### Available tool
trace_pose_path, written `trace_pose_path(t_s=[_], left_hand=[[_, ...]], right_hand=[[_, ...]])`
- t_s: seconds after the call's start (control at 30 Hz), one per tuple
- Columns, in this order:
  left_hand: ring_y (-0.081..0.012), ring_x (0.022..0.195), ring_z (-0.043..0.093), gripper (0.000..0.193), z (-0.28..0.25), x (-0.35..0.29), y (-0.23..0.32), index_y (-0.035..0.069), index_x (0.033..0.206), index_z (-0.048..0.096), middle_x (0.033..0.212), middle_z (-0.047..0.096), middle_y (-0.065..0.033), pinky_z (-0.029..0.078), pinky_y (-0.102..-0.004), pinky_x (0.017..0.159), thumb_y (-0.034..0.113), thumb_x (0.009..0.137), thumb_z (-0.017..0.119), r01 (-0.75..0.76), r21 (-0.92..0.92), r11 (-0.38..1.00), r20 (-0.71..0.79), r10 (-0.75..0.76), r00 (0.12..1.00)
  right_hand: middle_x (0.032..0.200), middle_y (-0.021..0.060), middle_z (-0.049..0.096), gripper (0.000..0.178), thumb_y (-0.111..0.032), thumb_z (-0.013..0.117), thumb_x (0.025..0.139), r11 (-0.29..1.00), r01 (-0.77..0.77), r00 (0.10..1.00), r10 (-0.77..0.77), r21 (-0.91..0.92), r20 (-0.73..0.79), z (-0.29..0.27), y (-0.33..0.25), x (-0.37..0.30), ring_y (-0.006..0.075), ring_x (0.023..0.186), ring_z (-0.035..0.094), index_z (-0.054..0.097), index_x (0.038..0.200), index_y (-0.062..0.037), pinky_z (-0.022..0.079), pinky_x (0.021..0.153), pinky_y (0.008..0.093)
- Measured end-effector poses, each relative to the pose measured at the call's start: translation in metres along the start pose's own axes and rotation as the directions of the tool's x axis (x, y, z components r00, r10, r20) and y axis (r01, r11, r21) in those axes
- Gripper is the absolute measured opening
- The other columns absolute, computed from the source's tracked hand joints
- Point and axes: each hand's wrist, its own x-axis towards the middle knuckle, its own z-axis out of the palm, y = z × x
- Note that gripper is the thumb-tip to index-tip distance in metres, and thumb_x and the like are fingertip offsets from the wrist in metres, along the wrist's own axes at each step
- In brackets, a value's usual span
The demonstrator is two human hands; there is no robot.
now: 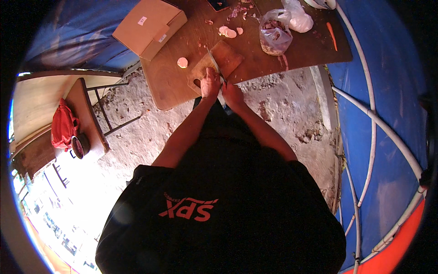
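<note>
A wooden cutting board (229,55) lies at an angle near the front edge of the table. My right hand (232,95) is closed round the handle end of a knife (212,60), whose blade points away from me across the board. Beside the blade, my left hand (210,84) presses down on the board with bent fingers; whatever is under them is hidden. One pale round slice (182,62) lies on the table left of the board. Several more pale round pieces (228,32) lie beyond it.
Purplish peelings (237,11) are scattered at the far side. A clear plastic bag (275,39) of reddish bits and a white bag (299,19) stand right, near a slender orange object (332,36). A cardboard box (148,27) occupies the far left. White poles (370,91) border the right.
</note>
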Motion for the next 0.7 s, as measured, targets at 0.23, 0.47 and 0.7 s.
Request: trace_pose_path(t_s=[0.23, 0.47, 0.7], left_hand=[[-0.038, 0.084, 0.068, 0.038, -0.03, -0.01, -0.006, 0.008, 0.118, 0.05, 0.104, 0.067, -0.0179, 0.055, -0.0482, 0.07, 0.013, 0.083, 0.064, -0.243, 0.13, 0.961, 0.236, 0.208, 0.949], [-0.0301, 0.102, 0.062, 0.036, -0.06, -0.03, -0.018, 0.009, 0.113, 0.06, 0.11, 0.065, -0.0122, 0.052, -0.0424, 0.086, 0.009, 0.078, 0.065, -0.487, 0.166, 0.858, 0.156, 0.465, 0.872], [-0.0299, 0.099, 0.062, 0.033, -0.082, -0.039, -0.019, 0.009, 0.112, 0.065, 0.105, 0.067, -0.0112, 0.05, -0.0433, 0.087, 0.009, 0.078, 0.066, -0.501, 0.159, 0.851, 0.216, 0.465, 0.859]], right_hand=[[0.086, 0.0242, 0.068, 0.044, -0.045, 0.053, 0.096, 0.986, 0.165, 0.986, -0.165, 0.002, 0.013, -0.034, 0.009, 0.029, 0.044, 0.084, 0.066, 0.065, 0.105, -0.0044, 0.052, 0.073, 0.0527], [0.099, 0.0231, 0.069, 0.047, -0.047, 0.059, 0.093, 0.971, 0.228, 0.97, -0.233, 0.075, 0.071, -0.072, 0.032, -0.012, 0.0373, 0.091, 0.068, 0.065, 0.126, -0.0132, 0.053, 0.077, 0.0425], [0.086, 0.0181, 0.065, 0.036, -0.041, 0.057, 0.096, 0.942, 0.325, 0.939, -0.332, 0.084, 0.089, -0.065, 0.063, -0.04, 0.0357, 0.078, 0.065, 0.066, 0.127, -0.0242, 0.051, 0.069, 0.0434]])
